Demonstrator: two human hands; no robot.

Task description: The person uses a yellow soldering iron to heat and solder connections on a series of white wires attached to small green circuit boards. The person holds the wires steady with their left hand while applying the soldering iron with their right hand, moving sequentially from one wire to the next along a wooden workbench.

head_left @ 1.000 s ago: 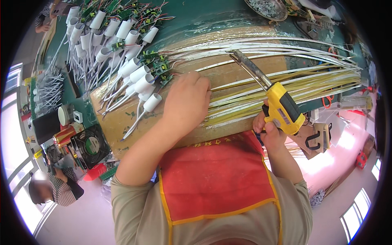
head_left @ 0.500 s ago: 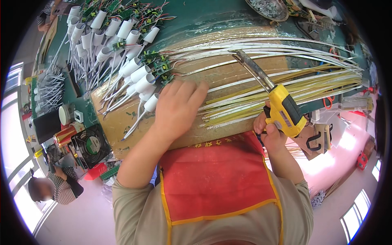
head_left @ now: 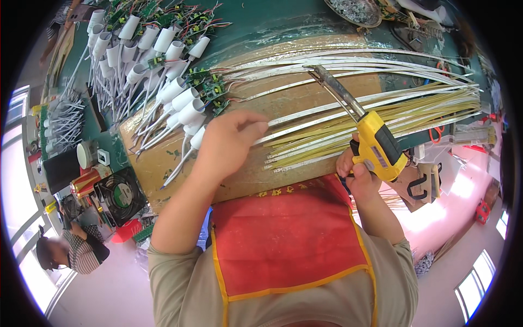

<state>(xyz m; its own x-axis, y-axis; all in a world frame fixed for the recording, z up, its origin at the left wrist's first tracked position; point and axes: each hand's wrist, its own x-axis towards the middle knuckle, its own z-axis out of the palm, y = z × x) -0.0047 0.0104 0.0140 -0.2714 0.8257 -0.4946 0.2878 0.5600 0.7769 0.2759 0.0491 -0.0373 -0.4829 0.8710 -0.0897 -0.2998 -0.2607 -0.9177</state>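
Observation:
My left hand is closed, thumb and index finger together at the near end of a white LED strip. The pinched end itself is hidden by the fingers. Just left of this hand lie white cylindrical lamp bases with pale cables. Small green circuit boards with thin wires sit beyond it. My right hand grips a yellow and black soldering gun, its metal tip pointing up and left over the strips. Yellowish LED strips are fanned out below the tip.
A brown board covers the near part of the green table. More lamp bases and boards are heaped at the far left. A metal dish stands at the back; a black fan is at left. Another person is at far left.
My left hand has drawn back slightly toward me and left, its spread fingers now curled into a pinch. The right hand and soldering gun have barely moved.

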